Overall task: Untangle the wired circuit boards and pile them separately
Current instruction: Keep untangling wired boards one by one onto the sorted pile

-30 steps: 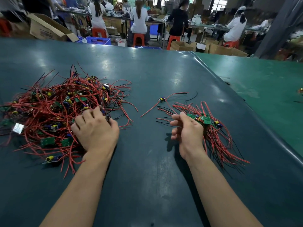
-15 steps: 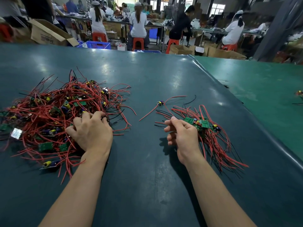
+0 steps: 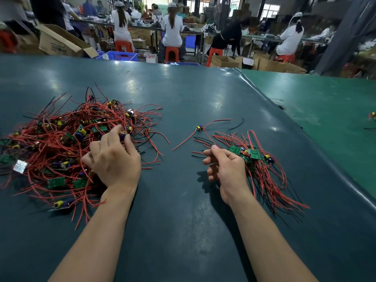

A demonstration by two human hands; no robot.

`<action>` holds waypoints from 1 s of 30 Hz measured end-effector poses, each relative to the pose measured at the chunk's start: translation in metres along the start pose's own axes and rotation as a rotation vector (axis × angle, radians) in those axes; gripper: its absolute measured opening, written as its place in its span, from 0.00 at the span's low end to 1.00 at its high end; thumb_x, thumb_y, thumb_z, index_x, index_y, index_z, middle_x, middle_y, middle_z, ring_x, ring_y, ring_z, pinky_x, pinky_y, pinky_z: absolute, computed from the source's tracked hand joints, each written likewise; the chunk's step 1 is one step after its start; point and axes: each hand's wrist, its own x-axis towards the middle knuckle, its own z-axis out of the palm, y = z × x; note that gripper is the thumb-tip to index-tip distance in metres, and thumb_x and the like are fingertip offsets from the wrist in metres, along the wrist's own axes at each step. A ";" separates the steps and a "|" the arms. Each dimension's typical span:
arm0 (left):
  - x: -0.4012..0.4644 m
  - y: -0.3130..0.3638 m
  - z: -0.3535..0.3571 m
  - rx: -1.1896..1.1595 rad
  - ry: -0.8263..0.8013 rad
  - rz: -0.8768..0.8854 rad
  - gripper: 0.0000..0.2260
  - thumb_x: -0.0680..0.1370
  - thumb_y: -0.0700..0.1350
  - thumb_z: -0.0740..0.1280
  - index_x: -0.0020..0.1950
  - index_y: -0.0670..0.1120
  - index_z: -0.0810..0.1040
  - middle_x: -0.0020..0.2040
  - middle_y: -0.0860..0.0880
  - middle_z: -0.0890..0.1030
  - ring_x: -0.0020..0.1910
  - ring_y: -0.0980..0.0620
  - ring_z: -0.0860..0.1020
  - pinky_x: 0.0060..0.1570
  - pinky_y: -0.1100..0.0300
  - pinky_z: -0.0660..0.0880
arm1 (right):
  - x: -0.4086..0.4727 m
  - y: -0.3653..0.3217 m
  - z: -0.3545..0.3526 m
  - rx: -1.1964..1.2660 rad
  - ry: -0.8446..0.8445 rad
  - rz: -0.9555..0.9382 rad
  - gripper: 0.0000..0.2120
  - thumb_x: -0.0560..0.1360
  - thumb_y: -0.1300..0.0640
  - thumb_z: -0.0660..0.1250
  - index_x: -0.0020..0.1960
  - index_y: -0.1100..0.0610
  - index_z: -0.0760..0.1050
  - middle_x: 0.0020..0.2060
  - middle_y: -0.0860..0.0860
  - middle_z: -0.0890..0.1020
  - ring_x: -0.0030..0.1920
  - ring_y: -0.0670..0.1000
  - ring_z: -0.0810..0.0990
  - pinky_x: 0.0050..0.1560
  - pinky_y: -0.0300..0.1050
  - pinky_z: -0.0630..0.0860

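1. now the left hand [image 3: 114, 159] lies on the near right edge of the big tangled heap [image 3: 67, 143] of red-wired circuit boards, fingers curled down into the wires; its fingertips seem to pinch a small component at the top of the heap, though exactly what they hold is hard to tell.
2. most of that heap spreads away to the left of the left hand, with loose green boards just beside its wrist.
3. the right hand [image 3: 225, 167] hovers low over the table [image 3: 183, 220], fingers curled, thumb and forefinger pinching thin wire at the left edge of the sorted pile [image 3: 262, 165].
4. that smaller pile lies just to the right of the right hand, its green boards close by the knuckles and its red wires fanning back towards the forearm.
5. a single board [image 3: 199, 128] with its own red wire lies apart, just beyond the right hand's fingertips, between the two hands.
6. further beyond both hands, people [image 3: 172, 27] sit on orange stools at other benches.
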 end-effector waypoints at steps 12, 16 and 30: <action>-0.017 0.025 -0.014 -0.536 0.215 0.654 0.05 0.78 0.35 0.70 0.52 0.40 0.83 0.56 0.50 0.83 0.50 0.50 0.82 0.50 0.51 0.74 | -0.006 0.001 0.008 0.006 -0.320 0.051 0.17 0.77 0.46 0.65 0.48 0.59 0.81 0.35 0.52 0.83 0.25 0.48 0.76 0.22 0.36 0.69; -0.039 0.039 -0.015 -0.620 -0.019 0.898 0.09 0.76 0.32 0.69 0.53 0.43 0.83 0.60 0.49 0.82 0.52 0.47 0.82 0.53 0.52 0.74 | -0.007 0.001 0.013 0.194 -0.431 0.044 0.18 0.72 0.43 0.65 0.50 0.58 0.80 0.36 0.52 0.82 0.26 0.48 0.77 0.21 0.36 0.69; -0.043 0.044 -0.009 -0.778 -0.256 0.446 0.07 0.74 0.42 0.73 0.43 0.41 0.78 0.41 0.48 0.77 0.39 0.52 0.75 0.41 0.64 0.72 | 0.001 0.003 0.010 0.152 -0.222 -0.097 0.03 0.79 0.64 0.65 0.51 0.59 0.76 0.39 0.57 0.82 0.31 0.51 0.83 0.26 0.40 0.77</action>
